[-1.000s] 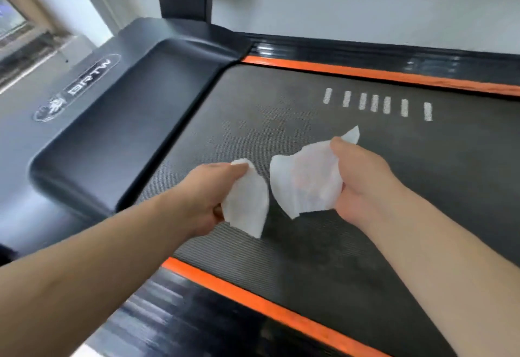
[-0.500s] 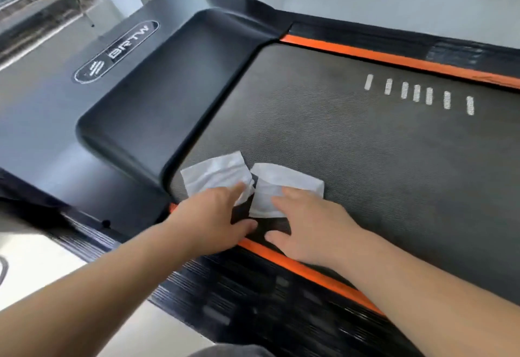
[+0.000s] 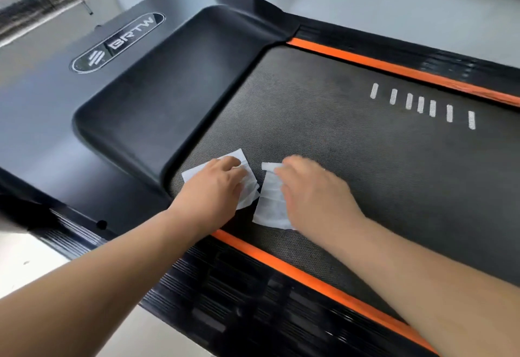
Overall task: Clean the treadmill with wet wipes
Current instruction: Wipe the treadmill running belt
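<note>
Two wipes: your left wipe (image 3: 249, 188) and right wipe (image 3: 271, 204) lie flat on the treadmill belt (image 3: 351, 159), just beside each other, near the belt's corner by the motor cover (image 3: 168, 98).
Left hand: your left hand (image 3: 216, 185) rests palm down on the left wipe, fingers stretched out and pressing it to the belt.
Right hand: your right hand (image 3: 315, 190) lies palm down on the right wipe, fingers extended; the fingertips are blurred.
Near edge: an orange stripe (image 3: 281, 264) runs close to both wipes, between belt and ribbed side rail (image 3: 225, 294).
Belt marks: seven white bars (image 3: 420, 105) sit well apart from your hands.
</note>
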